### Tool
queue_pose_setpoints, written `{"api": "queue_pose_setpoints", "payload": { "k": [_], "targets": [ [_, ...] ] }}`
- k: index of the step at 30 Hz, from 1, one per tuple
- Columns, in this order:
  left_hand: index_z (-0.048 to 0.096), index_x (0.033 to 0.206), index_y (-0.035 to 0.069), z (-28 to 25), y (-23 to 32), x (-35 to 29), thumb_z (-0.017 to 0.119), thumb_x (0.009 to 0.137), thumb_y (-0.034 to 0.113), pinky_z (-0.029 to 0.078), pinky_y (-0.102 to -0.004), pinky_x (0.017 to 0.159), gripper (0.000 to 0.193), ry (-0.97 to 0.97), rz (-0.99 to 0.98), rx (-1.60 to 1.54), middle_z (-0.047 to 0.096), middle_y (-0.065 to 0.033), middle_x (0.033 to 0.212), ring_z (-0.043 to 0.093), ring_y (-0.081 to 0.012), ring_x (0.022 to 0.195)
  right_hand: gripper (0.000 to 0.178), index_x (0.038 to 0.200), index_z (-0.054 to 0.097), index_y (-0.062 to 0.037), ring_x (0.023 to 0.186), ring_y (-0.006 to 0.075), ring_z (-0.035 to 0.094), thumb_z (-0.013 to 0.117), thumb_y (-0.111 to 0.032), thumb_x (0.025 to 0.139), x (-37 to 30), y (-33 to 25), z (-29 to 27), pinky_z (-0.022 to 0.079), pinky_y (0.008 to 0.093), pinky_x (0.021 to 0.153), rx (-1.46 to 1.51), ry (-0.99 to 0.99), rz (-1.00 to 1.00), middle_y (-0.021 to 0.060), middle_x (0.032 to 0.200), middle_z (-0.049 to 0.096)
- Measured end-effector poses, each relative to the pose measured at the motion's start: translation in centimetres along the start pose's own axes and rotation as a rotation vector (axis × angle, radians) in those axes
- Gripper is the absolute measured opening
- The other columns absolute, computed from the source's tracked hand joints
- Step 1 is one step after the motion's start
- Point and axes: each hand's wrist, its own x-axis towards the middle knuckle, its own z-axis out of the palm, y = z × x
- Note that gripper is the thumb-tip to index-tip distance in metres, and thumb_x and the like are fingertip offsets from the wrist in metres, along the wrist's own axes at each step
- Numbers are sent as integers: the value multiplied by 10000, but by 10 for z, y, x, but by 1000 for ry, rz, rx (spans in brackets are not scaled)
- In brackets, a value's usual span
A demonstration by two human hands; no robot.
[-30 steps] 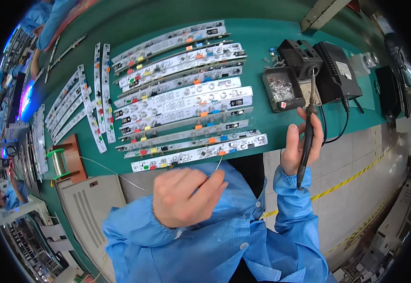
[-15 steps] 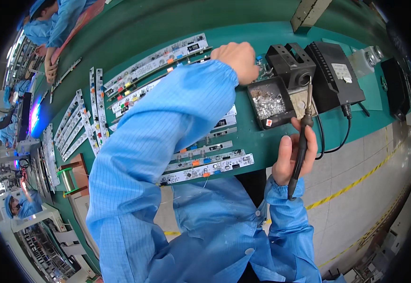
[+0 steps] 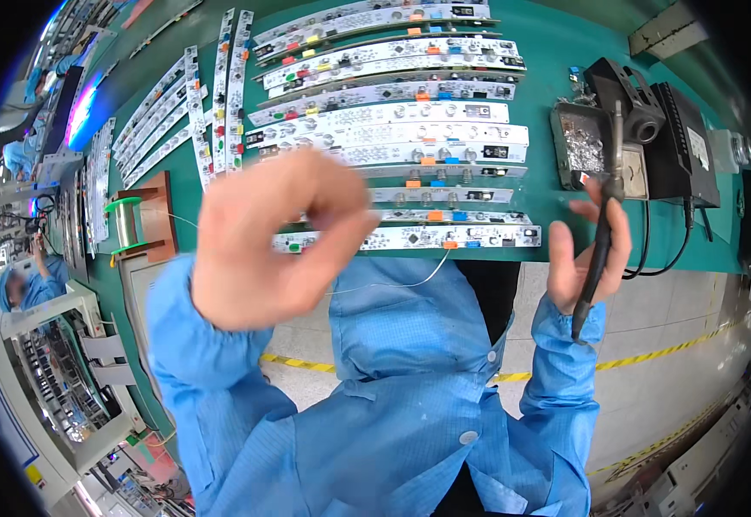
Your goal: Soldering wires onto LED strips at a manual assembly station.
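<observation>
My left hand [image 3: 259, 246] hovers over the near left of the circuit board rows, blurred by motion. Its thumb and forefinger curl together into a ring; whatever is between the tips cannot be made out. My right hand [image 3: 589, 258] grips a soldering iron [image 3: 601, 246] with a black handle, its metal tip pointing away. Below the hands' level, the nearest white LED strip board [image 3: 487, 237] lies along the table's front edge. A thin solder wire [image 3: 392, 285] hangs in a loop from its orange part toward my left hand, which hides the rest.
A solder spool [image 3: 125, 226] sits in a brown holder at left. Several strip boards [image 3: 436, 133] lie in rows behind. At right stand a scrap tray [image 3: 569, 177], an iron stand [image 3: 625, 95] and a black soldering station [image 3: 681, 146] with cables. Farther left is a person [image 3: 26, 280].
My left hand has come back from beside the scrap tray to the near left, uncovering the board rows. The soldering iron stays in my right hand. The whole view has shifted.
</observation>
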Motion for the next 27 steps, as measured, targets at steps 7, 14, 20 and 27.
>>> {"api": "queue_pose_setpoints", "payload": {
  "k": [7, 14, 20, 27],
  "targets": [
    [593, 774, -5, 19, -49, -125, 651, 714, -85, 495, -388, 811, 116, 423, -131, 191, 647, -103, 785, 643, -240, 819, 611, 1282, 445, 6, 1011, 239, 587, 697, 31, 725, -13, -29, 16, 468, 336, 876, -230, -177, 93, 218, 1212, 566],
    [578, 764, -6, 38, -71, -144, 627, 740, -79, 442, -508, 952, 91, 689, -304, 161, 627, -100, 738, 633, -230, 788, 509, 1192, 534, -1, 939, 230, 612, 728, 17, 722, -15, -29, 30, 495, 328, 829, -177, -134, 170, 171, 1118, 612],
    [578, 764, -10, 35, -78, -130, 615, 761, -56, 445, -492, 956, 60, 644, -345, 25, 631, -102, 748, 634, -199, 782, 461, 1186, 526, 36, 979, 242, 631, 693, 35, 757, -16, -29, 34, 501, 322, 840, -151, -117, 195, 193, 1073, 629],
    [587, 783, -20, 34, -84, -127, 620, 783, -36, 435, -447, 972, 37, 674, -410, -175, 643, -97, 805, 625, -230, 916, 499, 1244, 492, 3, 941, 190, 608, 670, 24, 779, -8, -37, 45, 484, 300, 835, -160, -54, 277, 173, 1132, 614]
  ]
}}
